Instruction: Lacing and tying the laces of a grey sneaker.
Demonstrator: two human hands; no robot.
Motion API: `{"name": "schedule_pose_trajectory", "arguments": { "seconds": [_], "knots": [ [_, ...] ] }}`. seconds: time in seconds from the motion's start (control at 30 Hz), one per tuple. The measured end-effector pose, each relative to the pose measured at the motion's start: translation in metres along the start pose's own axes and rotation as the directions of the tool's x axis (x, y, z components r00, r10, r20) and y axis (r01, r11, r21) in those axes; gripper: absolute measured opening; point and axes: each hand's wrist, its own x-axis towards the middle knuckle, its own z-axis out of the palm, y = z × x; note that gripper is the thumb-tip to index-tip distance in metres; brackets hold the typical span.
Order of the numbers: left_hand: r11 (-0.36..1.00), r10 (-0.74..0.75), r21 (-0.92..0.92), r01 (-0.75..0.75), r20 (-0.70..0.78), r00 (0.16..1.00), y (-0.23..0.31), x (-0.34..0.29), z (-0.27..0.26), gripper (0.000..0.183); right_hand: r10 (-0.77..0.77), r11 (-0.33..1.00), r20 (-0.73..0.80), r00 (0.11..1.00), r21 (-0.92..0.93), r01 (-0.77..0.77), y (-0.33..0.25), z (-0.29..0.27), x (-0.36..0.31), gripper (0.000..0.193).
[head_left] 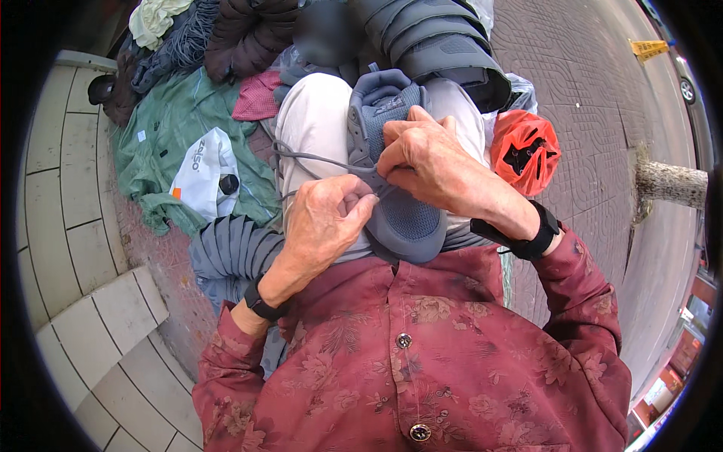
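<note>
A grey sneaker [407, 224] with a mesh toe rests between my knees, its toe toward me and its tongue [403, 105] standing at the far end. A grey shoelace [312, 157] runs from its eyelets and loops out to the left over my light trousers. My left hand [327, 217] is closed beside the shoe, thumb and forefinger pinching the lace near the lower eyelets. Bent over the shoe from the right, my right hand [437, 162] has its fingers closed at the lace by the eyelets. Its fingertips are partly hidden.
Nested stacks of dark grey shoe uppers [444, 49] lie ahead, with another stack [233, 248] by my left side. Green cloth [169, 124] bears a white plastic bag [207, 169]. A red plastic bag [525, 120] sits right of my knee. Beyond stand paving and a tree trunk [670, 183].
</note>
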Motion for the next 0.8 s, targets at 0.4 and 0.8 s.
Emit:
{"name": "schedule_pose_trajectory", "arguments": {
  "seconds": [0.4, 0.8],
  "knots": [
    [0.990, 0.042, 0.132, -0.039, -0.021, 0.999, -0.003, 0.009, 0.010, 0.014, 0.003, 0.996, -0.080, 0.997, -0.090, -0.011, -0.007, 0.011, -0.001, 0.005],
    [0.988, 0.141, 0.083, -0.130, -0.151, 0.978, 0.006, 0.005, 0.010, 0.007, -0.115, 0.939, -0.041, 0.993, -0.329, 0.095, -0.022, 0.007, -0.006, 0.026]
  ]
}}
